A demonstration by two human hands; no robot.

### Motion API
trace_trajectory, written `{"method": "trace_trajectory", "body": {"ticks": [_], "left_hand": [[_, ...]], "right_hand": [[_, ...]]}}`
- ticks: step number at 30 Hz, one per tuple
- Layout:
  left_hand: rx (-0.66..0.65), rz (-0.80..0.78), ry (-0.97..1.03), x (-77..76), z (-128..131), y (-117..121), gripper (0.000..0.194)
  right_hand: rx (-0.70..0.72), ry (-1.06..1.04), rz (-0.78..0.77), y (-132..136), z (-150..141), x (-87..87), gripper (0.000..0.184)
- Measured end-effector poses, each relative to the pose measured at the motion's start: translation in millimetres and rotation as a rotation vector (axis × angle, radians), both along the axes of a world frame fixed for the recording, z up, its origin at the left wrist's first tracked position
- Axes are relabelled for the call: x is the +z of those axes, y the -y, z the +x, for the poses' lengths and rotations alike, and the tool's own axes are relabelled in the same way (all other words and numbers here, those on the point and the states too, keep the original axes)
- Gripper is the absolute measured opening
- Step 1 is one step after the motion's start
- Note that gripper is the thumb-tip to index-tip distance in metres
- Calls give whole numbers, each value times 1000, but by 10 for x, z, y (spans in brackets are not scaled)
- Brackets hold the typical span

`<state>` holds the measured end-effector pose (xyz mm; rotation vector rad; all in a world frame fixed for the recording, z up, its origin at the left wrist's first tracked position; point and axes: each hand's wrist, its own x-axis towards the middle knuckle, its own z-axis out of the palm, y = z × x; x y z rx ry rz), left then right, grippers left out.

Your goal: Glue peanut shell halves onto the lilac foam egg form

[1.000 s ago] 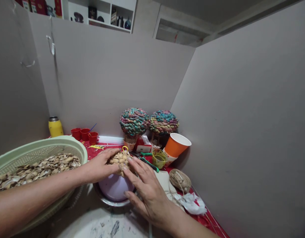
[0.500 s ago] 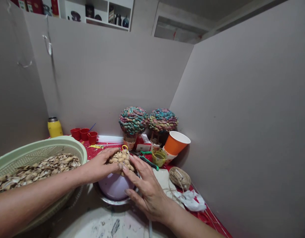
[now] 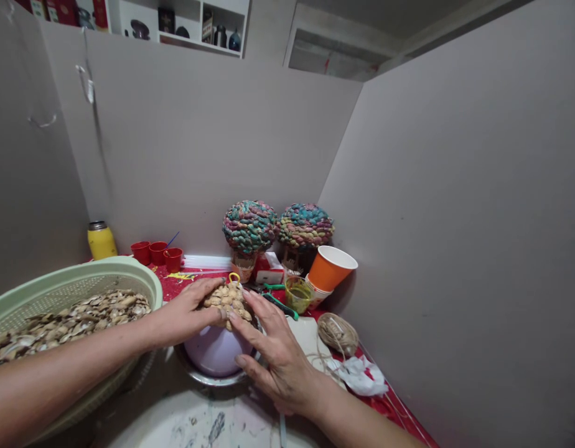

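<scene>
A patch of tan shells [image 3: 228, 302] is stuck on top of a lilac dome [image 3: 213, 351] that rests in a metal bowl [image 3: 208, 378]. My left hand [image 3: 187, 311] lies over the left side of the shell patch, fingers curved and pressing on it. My right hand [image 3: 271, 351] reaches in from the right, fingers stretched out, with the fingertips touching the patch's right edge. A yellow ring [image 3: 234, 277] pokes up just behind the shells.
A green basket [image 3: 82, 277] of loose shells sits at the left. Behind stand a yellow flask [image 3: 99, 239], three red cups [image 3: 157, 254], two multicoloured shell domes [image 3: 278, 225], an orange paper cup [image 3: 331, 269], green-handled pliers [image 3: 280, 305] and a twine ball [image 3: 338, 333]. Grey partition walls enclose the desk.
Both hands stay on the shell patch; the fingers shift only slightly. The view drifts a little to the right.
</scene>
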<state>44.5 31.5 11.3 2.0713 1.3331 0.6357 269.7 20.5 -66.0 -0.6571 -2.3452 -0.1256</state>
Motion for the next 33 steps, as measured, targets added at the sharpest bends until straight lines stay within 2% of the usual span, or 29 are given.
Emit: {"method": "trace_trajectory", "body": {"ticks": [9,15,23,29,33], "left_hand": [[6,-3,11,-5,16,-11,75],[11,-5,17,4,18,-11,77],[18,-1,32,1,14,-1,72],[21,6,23,-11,21,-11,72],[30,-4,12,-11,22,-16,74]], "right_hand": [[64,-21,29,-54,83,-21,49],[78,-81,68,-45,211,-18,41],[127,-237,130,80,202,150,40],[240,-246,136,112,112,191,41],[188,-448,132,86,148,302,36]]}}
